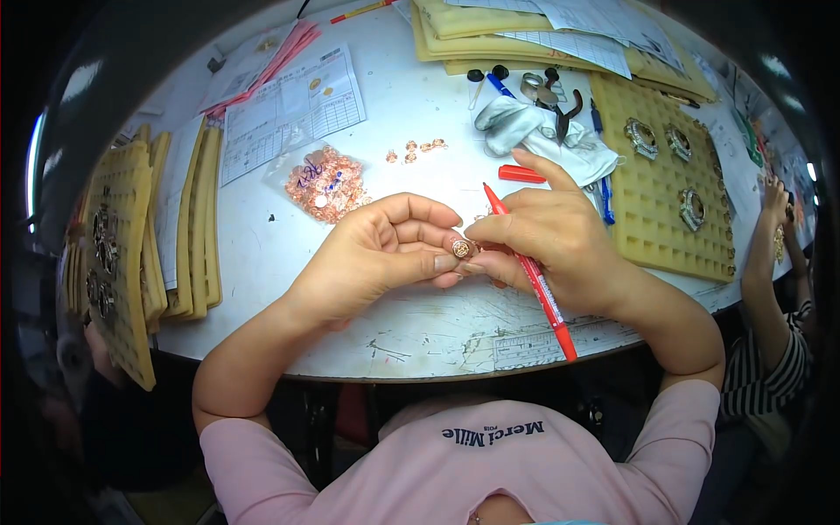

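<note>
Near the front of the white table, my left hand pinches a small rose-gold ring between thumb and fingers. My right hand grips a red marker pen, uncapped, its tip pointing up and away. The right thumb and fingertip also touch the ring's right side. A red pen cap lies just beyond that hand. Several small rose-gold pieces are scattered farther back. Beyond my left hand rests a clear plastic bag full of similar pieces.
Yellow trays stand on edge at the left. A yellow gridded tray at the right bears metal rings. White gloves and pliers lie back right, papers back left. Another person's hand is at far right.
</note>
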The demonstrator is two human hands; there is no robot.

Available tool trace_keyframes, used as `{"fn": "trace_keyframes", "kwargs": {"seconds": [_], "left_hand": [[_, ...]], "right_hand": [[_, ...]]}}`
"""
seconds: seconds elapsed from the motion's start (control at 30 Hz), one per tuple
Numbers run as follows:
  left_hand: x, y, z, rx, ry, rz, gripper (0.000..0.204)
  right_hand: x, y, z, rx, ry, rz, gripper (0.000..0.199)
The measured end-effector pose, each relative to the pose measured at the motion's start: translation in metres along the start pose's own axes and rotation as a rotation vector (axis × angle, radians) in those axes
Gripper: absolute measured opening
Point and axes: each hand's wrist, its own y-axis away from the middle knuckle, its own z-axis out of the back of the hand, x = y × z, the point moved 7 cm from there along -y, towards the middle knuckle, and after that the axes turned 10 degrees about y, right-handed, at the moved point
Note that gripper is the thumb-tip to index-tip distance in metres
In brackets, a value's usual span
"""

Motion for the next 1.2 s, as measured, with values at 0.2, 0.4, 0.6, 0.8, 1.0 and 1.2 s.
{"fn": "trace_keyframes", "kwargs": {"seconds": [0.2, 0.4, 0.6, 0.8, 1.0, 1.2], "left_hand": [[-0.0002, -0.0004, -0.0003, -0.019, -0.029, -0.014, 0.036], [-0.0004, 0.0001, 0.0004, -0.013, -0.040, -0.018, 0.036], [0.0020, -0.0016, 0.0006, 0.000, -0.001, -0.013, 0.034], [0.0023, -0.0011, 0.0012, 0.011, 0.024, 0.027, 0.037], [0.0020, -0.0017, 0.0017, -0.004, 0.041, 0.002, 0.038], [0.0013, -0.0022, 0.0022, -0.004, 0.000, -0.010, 0.038]], "right_hand": [[-0.0002, -0.0005, -0.0013, 0.025, 0.002, -0.010, 0.025], [0.0007, -0.0009, -0.0012, 0.008, -0.006, -0.010, 0.025], [0.0006, -0.0004, -0.0026, -0.009, -0.005, 0.005, 0.025], [0.0011, -0.0007, -0.0026, -0.005, 0.013, 0.014, 0.021], [-0.0005, 0.0016, -0.0065, -0.006, -0.004, 0.018, 0.034], [-0.0034, 0.0011, -0.0030, 0.027, -0.007, -0.029, 0.036]]}}
